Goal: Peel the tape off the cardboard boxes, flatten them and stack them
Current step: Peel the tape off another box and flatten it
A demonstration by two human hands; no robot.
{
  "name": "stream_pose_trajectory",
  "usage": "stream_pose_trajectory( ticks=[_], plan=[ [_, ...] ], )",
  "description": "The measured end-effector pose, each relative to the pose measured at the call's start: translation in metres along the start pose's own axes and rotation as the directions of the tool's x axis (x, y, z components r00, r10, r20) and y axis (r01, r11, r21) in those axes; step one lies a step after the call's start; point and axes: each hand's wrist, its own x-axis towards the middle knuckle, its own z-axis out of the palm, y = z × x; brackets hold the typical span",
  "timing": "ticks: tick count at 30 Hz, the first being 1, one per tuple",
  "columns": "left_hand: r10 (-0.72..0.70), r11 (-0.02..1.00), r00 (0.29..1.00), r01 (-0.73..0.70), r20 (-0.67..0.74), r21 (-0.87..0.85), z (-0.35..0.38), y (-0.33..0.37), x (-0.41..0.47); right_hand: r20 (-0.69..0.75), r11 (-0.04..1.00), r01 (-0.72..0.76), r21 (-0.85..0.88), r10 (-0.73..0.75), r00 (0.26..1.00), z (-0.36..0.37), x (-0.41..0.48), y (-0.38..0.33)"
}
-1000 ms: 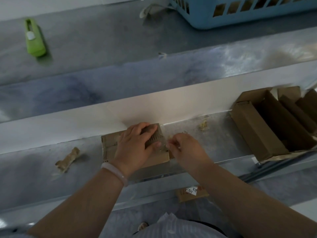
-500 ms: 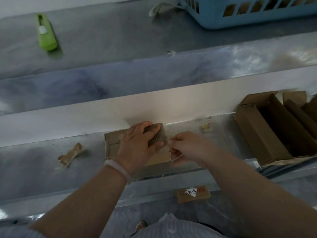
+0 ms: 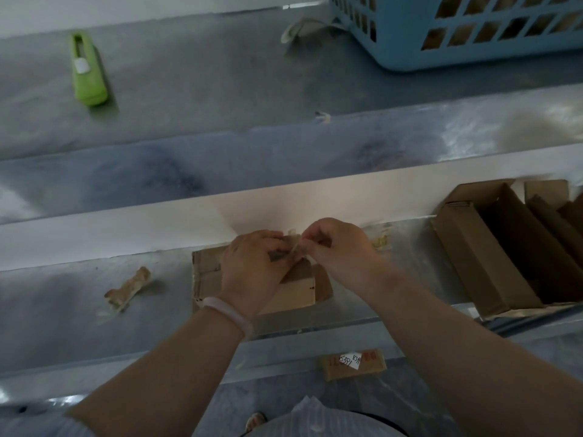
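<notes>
**Two hands peeling one box**

The left hand (image 3: 252, 269) grips one cardboard box (image 3: 296, 294) on the metal ledge (image 3: 63, 310). The right hand (image 3: 339, 247) pinches one tape strip (image 3: 295, 244) at its far edge. One crumpled tape scrap (image 3: 129, 287) lies to the left, with one green cutter (image 3: 86, 70) beyond. Earlier, the right hand sat lower, beside the box.

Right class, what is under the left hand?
A small cardboard box lies under the left hand, which holds it down. The right hand pinches a tape strip beside it. The palm hides the box's top middle.
</notes>
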Motion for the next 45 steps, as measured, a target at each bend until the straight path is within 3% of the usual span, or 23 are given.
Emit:
stream_pose_trajectory(
  ticks=[2, 6, 8, 11, 13, 17, 22, 25, 28, 30, 32, 36, 41, 45],
  plan=[
    [-0.009, 1.000, 1.000, 0.009, -0.028, 0.012, 0.002, -0.001, 0.003, -0.034, 0.997, -0.018, 0.070, 0.020, 0.999, 0.003, 0.001, 0.006],
    [0.034, 0.996, 0.997, -0.029, -0.066, 0.080, 0.003, 0.002, 0.002, -0.117, 0.892, -0.138, 0.430, 0.207, 0.971, 0.002, 0.004, 0.027],
    [0.046, 0.991, 0.997, -0.038, -0.063, 0.128, 0.003, 0.003, 0.002, -0.055, 0.918, -0.161, 0.362, 0.193, 0.980, -0.002, 0.002, 0.032],
    [0.023, 0.982, 0.998, -0.011, -0.062, 0.188, 0.003, 0.003, 0.006, 0.231, 0.941, -0.175, 0.289, 0.108, 0.967, 0.004, -0.004, 0.036],
    [0.012, 0.977, 0.998, 0.002, -0.065, 0.213, 0.002, 0.006, 0.008, 0.311, 0.955, -0.116, 0.272, 0.027, 0.950, 0.017, -0.008, 0.036],
    [-0.001, 0.975, 0.998, 0.015, -0.062, 0.222, 0.001, 0.009, 0.009, 0.210, 0.941, -0.013, 0.339, -0.062, 0.976, 0.027, -0.008, 0.040],
    [-0.037, 0.994, 0.998, 0.032, 0.047, 0.106, -0.005, 0.007, 0.009, 0.258, 0.968, -0.004, 0.249, -0.062, 0.964, 0.025, -0.005, 0.047],
    [-0.111, 0.990, 0.987, 0.119, 0.115, -0.072, -0.009, 0.009, 0.009, 0.299, 0.950, -0.043, 0.311, -0.055, 0.953, 0.020, -0.005, 0.050],
    [-0.076, 0.989, 0.991, 0.088, 0.109, -0.120, -0.009, 0.003, 0.006, 0.210, 0.902, -0.135, 0.410, 0.050, 0.976, 0.019, 0.001, 0.051],
    [-0.103, 0.978, 0.988, 0.121, 0.116, -0.170, -0.008, 0.000, 0.006, 0.127, 0.948, -0.127, 0.293, 0.093, 0.987, 0.019, 0.007, 0.051],
    [-0.135, 0.964, 0.984, 0.158, 0.118, -0.212, -0.007, -0.002, 0.006, 0.091, 0.997, -0.039, 0.073, 0.033, 0.995, 0.018, 0.010, 0.046],
    [-0.083, 0.968, 0.987, 0.112, 0.134, -0.226, -0.007, -0.008, 0.003, 0.082, 0.992, 0.100, -0.073, -0.094, 0.992, 0.011, 0.016, 0.041],
    [-0.089, 0.962, 0.990, 0.114, 0.111, -0.248, -0.010, -0.007, -0.001, 0.186, 0.915, 0.324, -0.241, -0.284, 0.941, 0.012, 0.023, 0.050],
    [-0.063, 0.970, 0.994, 0.083, 0.094, -0.228, -0.011, -0.005, -0.002, 0.204, 0.775, 0.500, -0.387, -0.457, 0.866, 0.013, 0.032, 0.052]
  ],
)
